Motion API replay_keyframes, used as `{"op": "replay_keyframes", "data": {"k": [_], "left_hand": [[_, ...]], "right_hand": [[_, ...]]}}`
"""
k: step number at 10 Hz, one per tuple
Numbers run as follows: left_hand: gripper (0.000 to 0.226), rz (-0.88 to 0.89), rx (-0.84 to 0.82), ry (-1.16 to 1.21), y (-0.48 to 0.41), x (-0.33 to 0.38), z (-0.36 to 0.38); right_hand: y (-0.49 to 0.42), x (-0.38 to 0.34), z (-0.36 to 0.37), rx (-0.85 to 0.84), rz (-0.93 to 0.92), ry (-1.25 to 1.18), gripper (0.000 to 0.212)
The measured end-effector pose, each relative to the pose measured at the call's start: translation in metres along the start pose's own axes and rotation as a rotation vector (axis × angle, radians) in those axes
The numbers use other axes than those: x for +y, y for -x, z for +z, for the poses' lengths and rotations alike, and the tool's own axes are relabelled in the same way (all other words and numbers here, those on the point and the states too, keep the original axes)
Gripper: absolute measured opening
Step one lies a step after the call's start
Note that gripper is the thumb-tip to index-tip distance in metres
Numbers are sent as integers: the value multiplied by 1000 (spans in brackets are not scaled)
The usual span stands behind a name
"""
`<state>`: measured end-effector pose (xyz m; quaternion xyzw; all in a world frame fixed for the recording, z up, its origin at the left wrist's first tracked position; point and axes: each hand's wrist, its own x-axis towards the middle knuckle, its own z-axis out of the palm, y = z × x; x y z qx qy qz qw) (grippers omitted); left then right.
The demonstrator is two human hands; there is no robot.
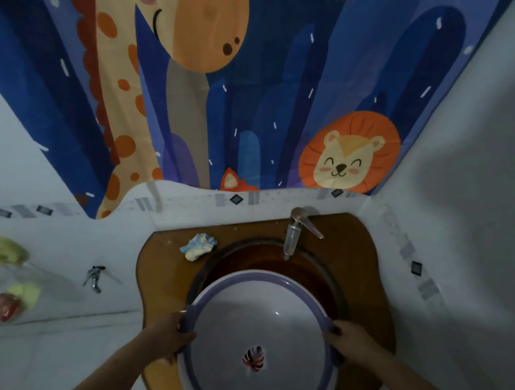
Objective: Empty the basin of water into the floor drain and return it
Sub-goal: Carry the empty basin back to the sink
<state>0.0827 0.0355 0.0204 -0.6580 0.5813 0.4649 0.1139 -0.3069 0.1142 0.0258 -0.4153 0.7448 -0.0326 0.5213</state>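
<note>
bare forearms, left grip [170, 334], right grip [350, 341]

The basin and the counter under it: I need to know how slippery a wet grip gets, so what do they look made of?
The basin, held at its rim by the left hand and right hand, looks like smooth moulded plastic: pale glossy inside, purple rim, printed leaf. The counter looks like amber translucent glass or acrylic with a shiny surface; which one is unclear.

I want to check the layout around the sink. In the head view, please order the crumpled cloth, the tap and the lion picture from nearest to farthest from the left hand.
From the left hand:
1. Crumpled cloth, on the counter left of the sink.
2. Tap, at the back of the sink.
3. Lion picture, on the curtain, upper right.
</note>
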Motion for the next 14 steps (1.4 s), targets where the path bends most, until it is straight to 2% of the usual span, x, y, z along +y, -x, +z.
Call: {"op": "replay_keyframes", "data": {"k": [1,2,3,6,8,10,13,14], "left_hand": [[31,51,49,-38,-23,9,4],[46,83,90,-72,-35,16,7],[69,105,74,68,-54,28,16],[77,-26,7,94,-81,35,30],[75,-61,23,87,-88,33,35],[68,-77,13,60,-87,28,39],[75,-8,95,-223,-81,39,38],[72,35,125,-233,-79,39,37]], "right_hand": [[-23,-3,-10,20,33,9,27],[-37,-5,-15,29,60,2,31],[-60,-7,-22,49,95,-8,39],[-94,-7,-15,44,130,41,53],[-105,-3,-7,15,119,38,55],[-103,0,1,30,97,89,45],[-85,-11,-11,89,-31,185,23],[-77,-26,-18,169,-124,172,22]]}}
